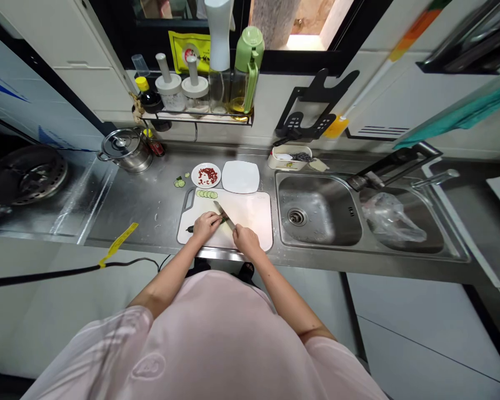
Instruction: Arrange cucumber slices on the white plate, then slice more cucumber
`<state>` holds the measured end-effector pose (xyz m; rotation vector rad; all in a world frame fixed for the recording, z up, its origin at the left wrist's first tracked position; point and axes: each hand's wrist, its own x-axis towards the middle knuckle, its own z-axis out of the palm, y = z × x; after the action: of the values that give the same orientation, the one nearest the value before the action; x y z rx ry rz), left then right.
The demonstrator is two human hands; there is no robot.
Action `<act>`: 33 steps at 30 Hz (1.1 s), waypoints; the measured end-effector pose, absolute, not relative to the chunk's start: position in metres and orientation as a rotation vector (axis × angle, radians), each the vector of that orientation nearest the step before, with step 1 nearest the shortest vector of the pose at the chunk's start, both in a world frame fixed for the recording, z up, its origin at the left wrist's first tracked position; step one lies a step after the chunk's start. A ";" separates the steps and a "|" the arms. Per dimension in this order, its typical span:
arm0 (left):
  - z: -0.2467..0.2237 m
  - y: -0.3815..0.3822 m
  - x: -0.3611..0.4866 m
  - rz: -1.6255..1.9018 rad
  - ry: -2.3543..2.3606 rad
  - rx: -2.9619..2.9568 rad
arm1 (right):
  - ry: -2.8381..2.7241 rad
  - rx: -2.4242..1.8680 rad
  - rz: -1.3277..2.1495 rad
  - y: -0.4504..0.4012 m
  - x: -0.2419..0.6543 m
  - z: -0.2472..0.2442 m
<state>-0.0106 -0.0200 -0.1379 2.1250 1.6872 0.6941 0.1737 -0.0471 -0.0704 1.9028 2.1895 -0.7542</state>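
Fingers of the right hand (246,240) are closed around the handle end of a knife (224,214), just over the near half of the white cutting board (250,214). Beside it, the fingers of the left hand (207,226) are bent over a dark green cucumber (190,229), apparently pinning it to the board; one end pokes out to the left, and a bit of green shows by the blade. Whether the edge is in the flesh cannot be told. I judge the step to be cutting; the next move calls for a steady left hold, fingertips tucked back, and a controlled stroke.

Farther up the board lies a row of pale green slices (207,194), overlapping. Past the board, on the counter (162,205), sit a round plate (195,180) of red pieces and, right beside it, a bare square plate (240,176). Green scraps (179,182) lie left of the round plate.
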 end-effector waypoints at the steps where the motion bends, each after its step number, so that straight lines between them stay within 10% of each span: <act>1: -0.138 -0.020 -0.011 0.691 1.688 2.125 | 2.188 1.904 -0.751 -0.047 0.173 -0.070; 33: -0.140 -0.019 -0.012 0.741 1.623 2.145 | 2.203 1.803 -0.775 -0.049 0.184 -0.068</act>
<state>-0.0120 -0.0186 -0.1401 2.1453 1.6228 0.7412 0.1837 -0.0495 -0.0678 1.8027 2.2032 -0.7749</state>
